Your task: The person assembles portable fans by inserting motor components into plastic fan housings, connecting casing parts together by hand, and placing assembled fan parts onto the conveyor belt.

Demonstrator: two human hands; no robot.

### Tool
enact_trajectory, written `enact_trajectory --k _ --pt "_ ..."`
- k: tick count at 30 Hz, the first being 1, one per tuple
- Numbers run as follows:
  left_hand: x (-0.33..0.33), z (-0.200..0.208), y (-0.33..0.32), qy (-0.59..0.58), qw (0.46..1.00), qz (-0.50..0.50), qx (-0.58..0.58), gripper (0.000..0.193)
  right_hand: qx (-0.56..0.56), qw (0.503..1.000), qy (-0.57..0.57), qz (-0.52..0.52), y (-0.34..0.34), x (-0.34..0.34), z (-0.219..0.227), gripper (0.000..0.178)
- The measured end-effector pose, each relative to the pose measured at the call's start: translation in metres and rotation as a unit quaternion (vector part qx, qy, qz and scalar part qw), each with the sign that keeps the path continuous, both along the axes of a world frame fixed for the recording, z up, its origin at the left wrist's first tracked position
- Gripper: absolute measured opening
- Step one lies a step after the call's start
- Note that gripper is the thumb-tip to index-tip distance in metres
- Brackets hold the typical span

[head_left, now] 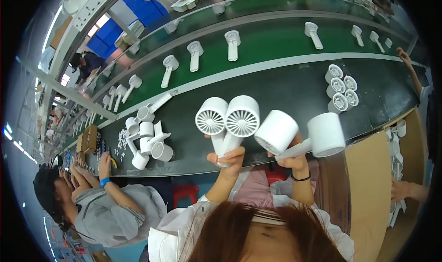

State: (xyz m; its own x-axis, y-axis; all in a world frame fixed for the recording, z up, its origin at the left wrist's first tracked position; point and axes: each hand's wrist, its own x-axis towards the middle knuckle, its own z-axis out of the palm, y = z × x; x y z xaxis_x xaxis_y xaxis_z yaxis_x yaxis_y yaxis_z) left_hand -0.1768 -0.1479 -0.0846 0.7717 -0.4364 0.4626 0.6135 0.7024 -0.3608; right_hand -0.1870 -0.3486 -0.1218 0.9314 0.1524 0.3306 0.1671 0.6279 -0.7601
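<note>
Left hand (230, 158) gripped two fans (234, 119) by their handles (229, 144), heads (244, 112) at 12 o'clock. Right hand (295, 161), at 3 o'clock from it, gripped two more fans (326, 135), splayed toward 11 and 2 o'clock.

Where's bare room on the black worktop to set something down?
Mid worktop: between the green belt and the held white parts, left of the round-part cluster. Also right of that cluster, toward the co-worker's arm. Crowded: left side, with white housings and small white pieces.
</note>
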Motion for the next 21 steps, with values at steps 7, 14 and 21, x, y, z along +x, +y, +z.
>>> enact_trajectory --k 7,14,21 --pt "0.008 0.016 -0.018 -0.036 0.999 -0.017 -0.03 0.059 -0.167 0.983 -0.014 -0.069 -0.017 -0.002 0.028 0.078" --pt "0.011 0.012 -0.021 -0.034 0.997 -0.034 -0.066 0.06 -0.133 0.987 0.021 -0.085 -0.016 -0.006 0.049 0.074" --pt "0.005 0.013 -0.018 -0.038 0.995 -0.073 -0.058 0.052 -0.033 0.998 -0.01 -0.055 -0.012 -0.013 0.012 0.08"
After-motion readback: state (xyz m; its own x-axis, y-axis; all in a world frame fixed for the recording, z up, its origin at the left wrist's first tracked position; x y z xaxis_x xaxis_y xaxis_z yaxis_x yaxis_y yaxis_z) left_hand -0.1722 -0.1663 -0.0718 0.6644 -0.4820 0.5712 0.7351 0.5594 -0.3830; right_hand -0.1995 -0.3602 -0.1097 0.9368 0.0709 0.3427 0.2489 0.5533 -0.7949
